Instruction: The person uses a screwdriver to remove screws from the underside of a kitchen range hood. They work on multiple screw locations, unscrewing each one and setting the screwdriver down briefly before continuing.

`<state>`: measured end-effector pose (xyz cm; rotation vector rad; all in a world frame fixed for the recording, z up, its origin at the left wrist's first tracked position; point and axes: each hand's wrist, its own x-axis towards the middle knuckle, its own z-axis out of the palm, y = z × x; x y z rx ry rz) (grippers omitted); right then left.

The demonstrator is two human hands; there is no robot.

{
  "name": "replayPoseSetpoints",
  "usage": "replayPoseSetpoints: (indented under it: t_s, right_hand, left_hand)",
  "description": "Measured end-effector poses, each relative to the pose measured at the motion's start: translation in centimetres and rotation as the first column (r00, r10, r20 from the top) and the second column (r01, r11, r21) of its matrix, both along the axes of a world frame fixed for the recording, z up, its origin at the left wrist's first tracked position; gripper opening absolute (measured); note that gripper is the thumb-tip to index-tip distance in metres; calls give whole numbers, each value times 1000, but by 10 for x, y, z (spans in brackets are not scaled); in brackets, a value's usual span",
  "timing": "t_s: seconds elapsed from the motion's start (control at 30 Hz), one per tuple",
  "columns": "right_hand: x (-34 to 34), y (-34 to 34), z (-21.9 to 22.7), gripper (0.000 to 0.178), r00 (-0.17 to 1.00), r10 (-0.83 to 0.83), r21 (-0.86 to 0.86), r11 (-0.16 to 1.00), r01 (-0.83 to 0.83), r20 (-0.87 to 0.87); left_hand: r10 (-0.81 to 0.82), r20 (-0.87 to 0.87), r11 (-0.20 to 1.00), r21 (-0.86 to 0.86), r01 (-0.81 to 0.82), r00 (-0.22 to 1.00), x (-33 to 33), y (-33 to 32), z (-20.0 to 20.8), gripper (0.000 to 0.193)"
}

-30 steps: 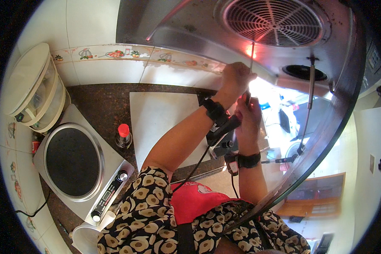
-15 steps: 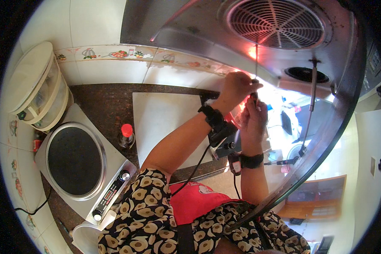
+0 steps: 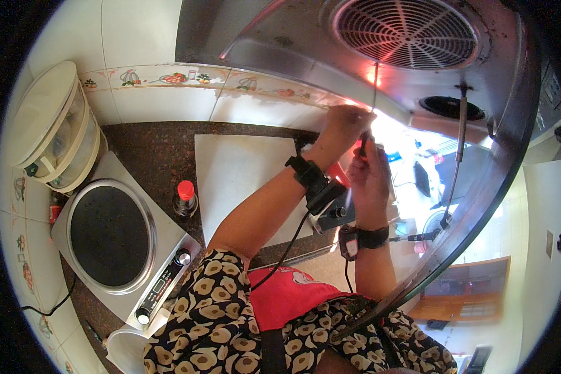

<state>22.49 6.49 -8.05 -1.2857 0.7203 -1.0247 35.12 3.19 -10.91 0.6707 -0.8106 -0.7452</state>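
Head view (only one): screwdriver (image 3: pixel 374 93), or something very like it, is up under the range hood (image 3: pixel 299 47), just below the near rim of the round grille (image 3: pixel 407 33). Left hand (image 3: pixel 345 128) has its fingers closed on the lower shaft; right hand (image 3: pixel 371 176) is below, fingers clamped on the dark handle. Can't tell how hard either squeezes.

Orientation: long axis near vertical in frame, top leaning slightly right. Tip points up at the hood, handle end down toward the person. Tip seems to meet the metal, but the contact is too small to confirm (red glow (image 3: pixel 372 78) right beside it doesn't help).

Doing it well, my read: left hand should guide the shaft loosely, right hand turn in short strokes with steady upward push along the axis. Any tilt likely makes the tip slip. Sight along the shaft, not through the glare behind the fingers. Mind the cable (image 3: pixel 287 248) hanging off the black wrist unit (image 3: pixel 321 196); it could snag at full reach.
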Motion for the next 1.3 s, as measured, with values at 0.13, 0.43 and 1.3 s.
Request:
replayPoseSetpoints:
  t_s: [0.13, 0.43, 1.3]
  right_hand:
    - [13, 4, -8, 19, 975, -217, -305, 933, 191, -53]
    - [11, 12, 5, 18, 993, 38, 108, 993, -51, 116]
    - [15, 1, -7, 23, 996, -93, -121, 989, 90, -16]
  left_hand:
    - [93, 134, 995, 34, -98, 987, -2, 7, 5, 23]
    - [-287, -160, 958, -37, 284, 945, 4, 9, 0, 33]
    - [-29, -63, 999, 12, 30, 998, -4, -5, 1, 20]
